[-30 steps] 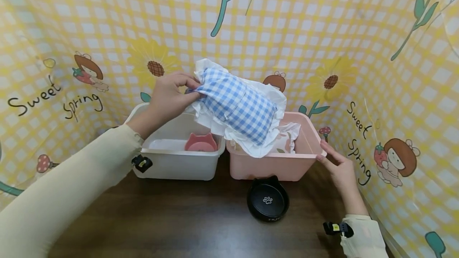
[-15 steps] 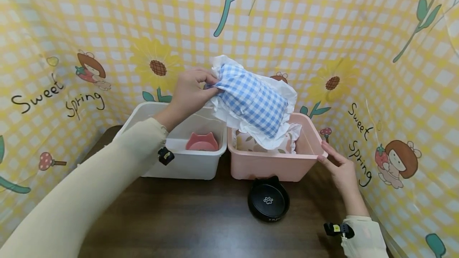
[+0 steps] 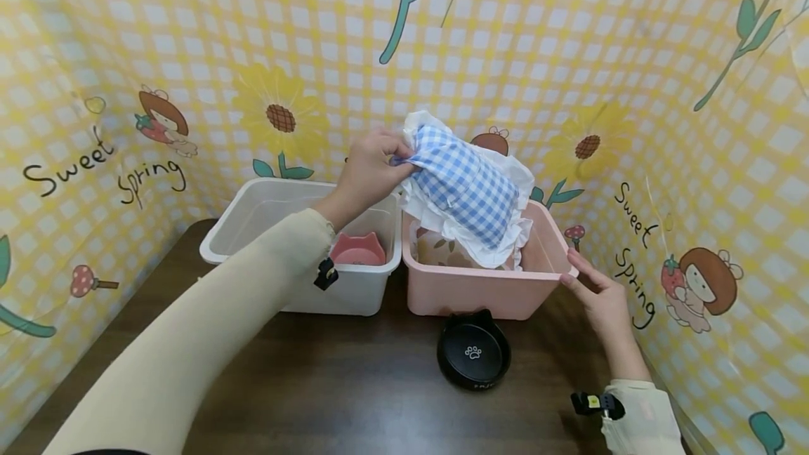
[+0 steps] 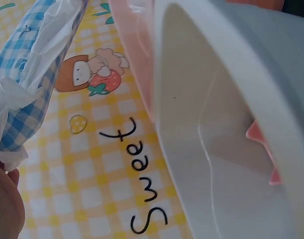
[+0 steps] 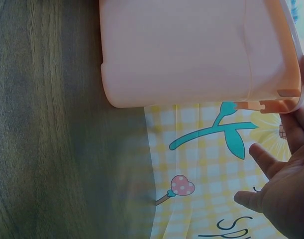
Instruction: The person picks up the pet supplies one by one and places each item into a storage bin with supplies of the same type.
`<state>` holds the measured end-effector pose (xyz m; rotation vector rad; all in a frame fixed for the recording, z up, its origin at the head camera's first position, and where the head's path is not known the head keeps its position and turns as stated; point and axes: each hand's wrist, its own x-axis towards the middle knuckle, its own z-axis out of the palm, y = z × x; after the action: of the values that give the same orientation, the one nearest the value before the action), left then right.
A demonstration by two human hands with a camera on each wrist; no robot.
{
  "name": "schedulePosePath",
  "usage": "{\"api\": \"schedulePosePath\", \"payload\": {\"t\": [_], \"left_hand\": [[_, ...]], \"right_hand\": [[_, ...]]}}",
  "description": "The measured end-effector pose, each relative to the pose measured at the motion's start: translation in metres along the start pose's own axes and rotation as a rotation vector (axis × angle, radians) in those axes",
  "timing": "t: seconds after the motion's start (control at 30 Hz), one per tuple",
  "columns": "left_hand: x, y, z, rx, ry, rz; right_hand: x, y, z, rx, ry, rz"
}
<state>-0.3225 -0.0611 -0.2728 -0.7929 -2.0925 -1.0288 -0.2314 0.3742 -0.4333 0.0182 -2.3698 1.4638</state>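
Observation:
My left hand (image 3: 373,170) pinches one end of a small blue-and-white checked pillow (image 3: 468,185) with a white ruffled edge. The pillow hangs tilted, its lower end over a pink plastic bin (image 3: 480,293). In the left wrist view the pillow (image 4: 30,107) shows at the upper left, above the left hand (image 4: 5,204). My right hand (image 3: 603,300) holds the bin's front right corner between thumb and finger. In the right wrist view, fingers of the right hand (image 5: 286,184) touch the rim, the others spread loosely. Inside the bin lies a leaf-printed cloth item (image 3: 436,250), partly hidden.
A white bin (image 3: 218,255) stands left of the pink one, holding a pink cat-eared bowl (image 3: 359,250). A black cat-eared bowl (image 3: 474,353) with a paw print sits in front on the dark wooden table (image 3: 329,385). Yellow checked cloth (image 3: 537,34) walls the back and sides.
My left hand has carried the pillow to the right, and it has dipped slightly towards the pink bin. The right hand stays at the bin's corner.

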Motion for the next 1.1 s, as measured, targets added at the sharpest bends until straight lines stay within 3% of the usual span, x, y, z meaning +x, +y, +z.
{"api": "schedulePosePath", "payload": {"t": [0.47, 0.8, 0.93, 1.1], "left_hand": [[-0.011, -0.003, 0.051, 0.039, -0.063, -0.002], [-0.022, -0.001, 0.083, 0.054, -0.127, -0.083], [-0.026, -0.001, 0.094, 0.047, -0.137, -0.084], [-0.034, 0.002, 0.104, 0.053, -0.214, -0.104]], "right_hand": [[0.000, -0.003, 0.003, 0.009, 0.007, 0.023], [0.001, 0.001, 0.002, -0.010, 0.001, 0.016], [0.000, -0.001, 0.001, -0.006, 0.000, 0.016], [0.000, -0.001, 0.000, -0.023, -0.005, 0.029]]}}
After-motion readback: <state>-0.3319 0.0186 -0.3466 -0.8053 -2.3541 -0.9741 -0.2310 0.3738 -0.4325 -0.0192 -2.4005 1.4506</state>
